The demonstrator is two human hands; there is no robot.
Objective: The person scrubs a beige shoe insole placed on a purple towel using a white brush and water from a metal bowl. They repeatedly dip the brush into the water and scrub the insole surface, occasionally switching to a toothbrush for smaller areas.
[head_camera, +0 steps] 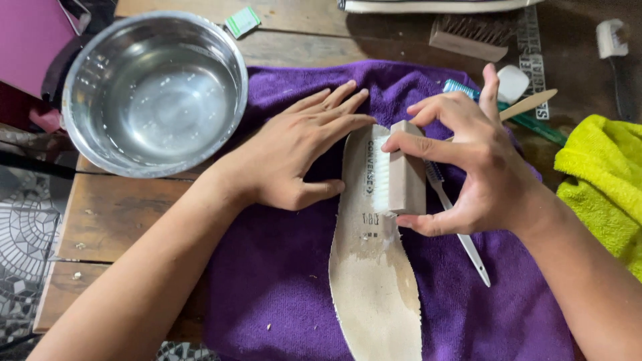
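1. A worn beige shoe insole [374, 267] lies lengthwise on a purple terry towel [281, 267] spread over a wooden plank table [114, 214], its far end between the two hands and its near end running to the near edge of the towel.
2. The left hand [294, 154] lies flat, palm down, on the towel, fingers stretched out and close together; the fingertips [358, 120] touch the left edge of the insole's far end, and the thumb points at that edge lower down. It grips nothing.
3. The right hand [468, 167] is curled around a small pale wooden block brush with white bristles [401, 170], thumb at the brush's near end, index finger at its far end; the little finger sticks up free.
4. The brush lies on its side on the insole's far half, bristles facing left.
5. A white toothbrush [461, 244] lies on the towel just right of the insole, partly under the right hand.
6. A round steel bowl holding clear water [157, 90] stands at the table's far left corner, well apart from the insole.
7. A yellow-green cloth [602, 180] lies at the right edge.
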